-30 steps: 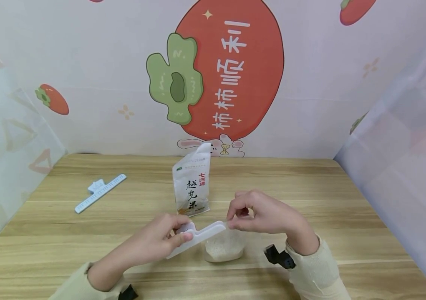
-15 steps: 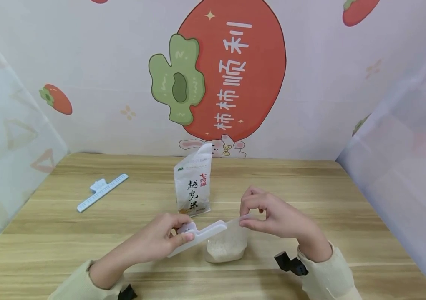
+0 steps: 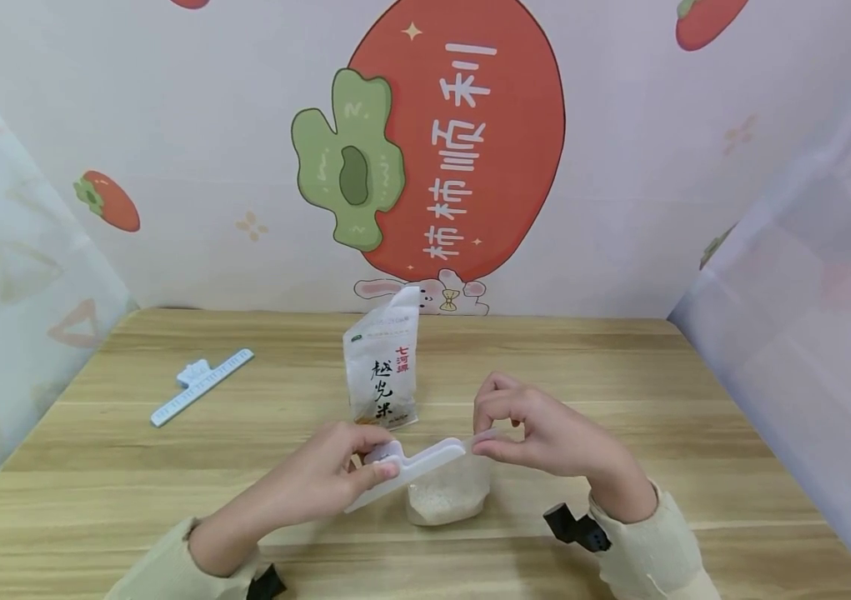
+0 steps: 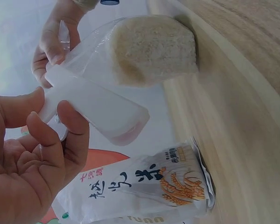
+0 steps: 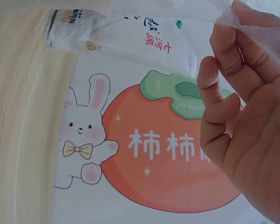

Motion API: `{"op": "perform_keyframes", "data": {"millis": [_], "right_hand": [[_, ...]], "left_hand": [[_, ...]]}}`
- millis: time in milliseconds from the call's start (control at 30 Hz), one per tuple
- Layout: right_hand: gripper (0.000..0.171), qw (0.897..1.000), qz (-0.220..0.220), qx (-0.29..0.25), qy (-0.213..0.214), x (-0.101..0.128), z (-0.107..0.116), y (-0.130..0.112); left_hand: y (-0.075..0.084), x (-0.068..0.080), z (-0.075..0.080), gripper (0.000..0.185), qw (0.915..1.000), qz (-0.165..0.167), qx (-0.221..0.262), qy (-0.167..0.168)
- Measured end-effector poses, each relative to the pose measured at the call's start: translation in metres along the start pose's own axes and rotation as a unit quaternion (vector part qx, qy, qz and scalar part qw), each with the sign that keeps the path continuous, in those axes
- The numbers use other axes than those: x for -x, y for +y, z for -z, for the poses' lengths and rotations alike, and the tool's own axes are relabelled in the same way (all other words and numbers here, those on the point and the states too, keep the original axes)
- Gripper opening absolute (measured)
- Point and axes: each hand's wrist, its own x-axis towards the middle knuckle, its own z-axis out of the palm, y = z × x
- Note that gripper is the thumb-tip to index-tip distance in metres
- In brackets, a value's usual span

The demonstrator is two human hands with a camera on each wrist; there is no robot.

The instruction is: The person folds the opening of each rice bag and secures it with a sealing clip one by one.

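- Clear plastic formed the small bag (image 3: pixel 446 496), which stood near the front edge of the table (image 3: pixel 620 375), between the two hands, with white rice (image 4: pixel 154 49) filling its lower part.
- A white clip (image 3: pixel 406 471) lay slanted across the bag's top, its far end at the bag's mouth and its near end lower, toward the left.
- The left hand (image 3: pixel 320 483) held the clip's near end, thumb on one side and curled fingers (image 4: pixel 67 135) on the other.
- The right hand (image 3: pixel 545 433) pinched the bag's top edge just beside the clip's far end, thumb and forefinger closed on the thin film, the other fingers (image 5: pixel 219 98) curled loosely above.
- Both wrists wore pale cream sleeves (image 3: pixel 653 550), each with a small black device at the cuff.
- A printed rice pouch (image 3: pixel 382 367) stood upright just behind the bag, white with black and red characters, its top corner open and bent.
- A second clip (image 3: pixel 200 385), pale blue-white, lay flat on the table well off to the left, apart from everything else.
- The table was light wood with a lengthwise grain.
- Behind it hung a backdrop (image 3: pixel 425 142) with a big red persimmon, a green leaf, white characters and a small rabbit (image 5: pixel 86 135) low on it.
- Pale translucent sheets closed off both sides.
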Motion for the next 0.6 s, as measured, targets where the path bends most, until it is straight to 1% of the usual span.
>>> {"op": "perform_keyframes", "data": {"millis": [167, 267, 367, 500, 567, 600], "right_hand": [[0.015, 1.000, -0.013, -0.001, 0.001, -0.001, -0.001, -0.001], [0.016, 1.000, -0.021, 0.000, 0.001, -0.002, -0.001, -0.001], [0.014, 0.999, -0.040, 0.003, 0.000, -0.001, 0.000, -0.002], [0.014, 0.997, -0.081, 0.004, 0.002, 0.010, 0.000, -0.001], [0.015, 0.996, -0.090, -0.003, 0.013, 0.017, -0.001, 0.002], [0.016, 0.996, -0.087, -0.009, 0.019, 0.020, -0.002, 0.004]], "left_hand": [[0.005, -0.002, -0.001, 0.013, 0.9999, 0.005, -0.015, 0.007], [0.007, -0.002, -0.001, 0.011, 0.9998, 0.004, -0.015, 0.011], [0.006, -0.002, -0.002, 0.008, 0.9998, 0.000, -0.010, 0.019], [0.005, -0.002, -0.004, 0.007, 0.9998, -0.004, -0.002, 0.022], [0.005, -0.002, -0.005, 0.008, 0.9998, -0.002, 0.003, 0.019], [0.004, -0.002, -0.005, 0.008, 0.9998, 0.000, 0.005, 0.019]]}}
